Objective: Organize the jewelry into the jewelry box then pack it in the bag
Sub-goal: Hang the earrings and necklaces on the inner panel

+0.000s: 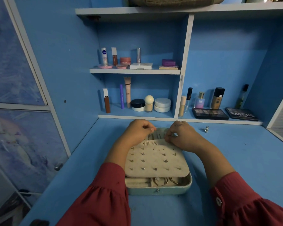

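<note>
Nearest you, the red gathered sleeves (104, 198) frame a pale teal jewelry box (158, 190), rounded at the corners, lying open on the blue bench (235, 160) with its snap stud facing you. Its long axis runs left to right. In the front tray, gold bangles (168, 181) lie against cream padded rolls. Above them the soft, suede-like earring panel (155, 160) lies nearly flat, dotted with small metal studs in rows. Further out, your left hand (138, 132) is curled, fingertips pinching at the lid's upper edge. Your right hand (180, 135) is curled too, pinching something tiny at the gathered elastic pocket (153, 141); what it is, I cannot tell. Off to the right, well apart, a small silver piece (206, 129) sits on the bench. Beyond, cosmetics line the shelves (135, 71).
</note>
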`<action>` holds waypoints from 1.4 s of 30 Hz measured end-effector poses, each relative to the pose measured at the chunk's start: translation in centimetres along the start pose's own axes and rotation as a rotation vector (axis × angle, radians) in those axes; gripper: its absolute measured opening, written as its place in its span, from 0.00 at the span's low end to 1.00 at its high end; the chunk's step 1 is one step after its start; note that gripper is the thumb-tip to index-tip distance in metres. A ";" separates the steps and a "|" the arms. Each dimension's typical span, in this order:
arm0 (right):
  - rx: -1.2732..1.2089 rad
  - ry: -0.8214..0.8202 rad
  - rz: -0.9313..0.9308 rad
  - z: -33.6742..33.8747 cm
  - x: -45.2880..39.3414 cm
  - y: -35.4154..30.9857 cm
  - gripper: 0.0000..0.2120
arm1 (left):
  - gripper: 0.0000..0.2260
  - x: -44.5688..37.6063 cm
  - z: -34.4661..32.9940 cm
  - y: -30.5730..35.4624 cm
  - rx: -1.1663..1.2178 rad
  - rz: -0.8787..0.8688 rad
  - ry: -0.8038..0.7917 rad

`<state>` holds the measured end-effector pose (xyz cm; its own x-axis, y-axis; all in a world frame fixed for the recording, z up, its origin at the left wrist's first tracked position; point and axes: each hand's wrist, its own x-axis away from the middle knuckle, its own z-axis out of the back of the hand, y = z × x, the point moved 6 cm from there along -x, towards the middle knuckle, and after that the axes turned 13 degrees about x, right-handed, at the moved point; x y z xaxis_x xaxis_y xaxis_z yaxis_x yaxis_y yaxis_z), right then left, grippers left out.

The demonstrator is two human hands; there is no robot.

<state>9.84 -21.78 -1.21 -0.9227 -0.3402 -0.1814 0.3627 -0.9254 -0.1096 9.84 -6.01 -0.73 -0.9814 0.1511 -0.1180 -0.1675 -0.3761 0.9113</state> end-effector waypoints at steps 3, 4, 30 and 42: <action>-0.014 -0.013 -0.011 0.0 0.1 0.1 0.06 | 0.07 0.1 -0.3 -0.2 -0.004 0.009 -0.026; -0.020 -0.017 -0.016 0.0 0.2 0.2 0.06 | 0.07 0.1 -0.3 -0.3 -0.018 0.013 -0.031; -0.054 -0.012 -0.047 1.3 1.0 0.8 0.10 | 0.09 0.2 -0.8 0.3 -0.217 -0.082 -0.019; 0.038 -0.044 0.006 0.7 0.9 0.4 0.06 | 0.07 0.5 -2.0 -0.1 -0.396 -0.062 -0.185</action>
<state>9.04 -22.57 -0.77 -0.9255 -0.3522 -0.1392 0.3641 -0.9286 -0.0713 9.17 -7.73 -1.71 -0.9414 0.3315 -0.0622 -0.2834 -0.6773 0.6789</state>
